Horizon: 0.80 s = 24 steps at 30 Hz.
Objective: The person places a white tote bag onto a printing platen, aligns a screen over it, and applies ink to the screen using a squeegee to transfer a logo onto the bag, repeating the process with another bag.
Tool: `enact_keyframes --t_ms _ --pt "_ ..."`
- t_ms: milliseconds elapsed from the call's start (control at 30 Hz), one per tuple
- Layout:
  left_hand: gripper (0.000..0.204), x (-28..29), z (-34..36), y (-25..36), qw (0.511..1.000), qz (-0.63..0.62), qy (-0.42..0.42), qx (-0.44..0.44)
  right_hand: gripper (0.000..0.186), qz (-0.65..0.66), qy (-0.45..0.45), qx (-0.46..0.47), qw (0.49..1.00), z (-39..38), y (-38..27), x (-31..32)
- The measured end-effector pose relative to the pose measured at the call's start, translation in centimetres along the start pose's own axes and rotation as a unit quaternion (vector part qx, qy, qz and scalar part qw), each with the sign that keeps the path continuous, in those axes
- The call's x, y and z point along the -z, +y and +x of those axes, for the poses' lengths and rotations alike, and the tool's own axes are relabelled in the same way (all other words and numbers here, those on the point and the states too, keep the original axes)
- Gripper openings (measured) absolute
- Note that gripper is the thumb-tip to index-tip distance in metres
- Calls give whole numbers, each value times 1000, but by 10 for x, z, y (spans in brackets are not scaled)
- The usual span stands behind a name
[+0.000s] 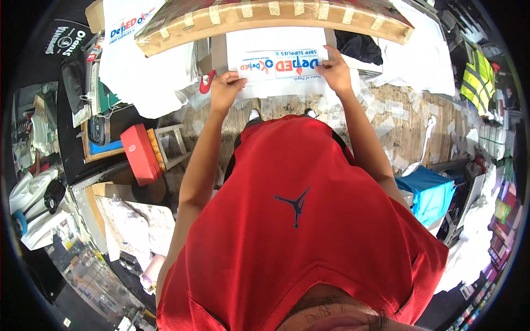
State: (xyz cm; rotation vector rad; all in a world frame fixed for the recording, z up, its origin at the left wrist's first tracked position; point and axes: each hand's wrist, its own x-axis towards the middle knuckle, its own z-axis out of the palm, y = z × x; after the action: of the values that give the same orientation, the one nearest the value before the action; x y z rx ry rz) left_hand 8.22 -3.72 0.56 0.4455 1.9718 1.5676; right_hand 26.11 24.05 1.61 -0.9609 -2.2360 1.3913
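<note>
A white printed sheet [265,70] with blue, red and light-blue lettering lies upside down to me over a white piece [265,39], which looks like cloth. My left hand [225,91] grips the sheet's left edge, fingers bent over it. At the opposite edge my right hand [337,74] holds the sheet with its thumb low and its index finger reaching up. What lies under the fingertips is hidden. Beside my left hand rests a red tool or tape holder [207,81], too small to make out.
A brown frame [276,17] with tape strips spans the far side. White cloth hangs at left [141,77] and right [417,66]; black cloth [359,48] lies beyond my right hand. A red box [141,154] sits on a stool [172,144]. A blue-covered box [428,193] stands at right.
</note>
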Motion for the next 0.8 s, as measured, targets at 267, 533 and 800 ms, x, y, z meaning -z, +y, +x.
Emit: enact_keyframes --t_ms 267,533,800 --pt "16 -24 105 36 996 21 -1 -84 18 -65 147 98 982 72 4 -6" --pt "15 -25 156 13 997 -2 77 6 11 -59 114 79 989 98 16 -18" --pt "22 -15 133 19 948 256 171 -87 17 -109 122 82 983 91 2 -23"
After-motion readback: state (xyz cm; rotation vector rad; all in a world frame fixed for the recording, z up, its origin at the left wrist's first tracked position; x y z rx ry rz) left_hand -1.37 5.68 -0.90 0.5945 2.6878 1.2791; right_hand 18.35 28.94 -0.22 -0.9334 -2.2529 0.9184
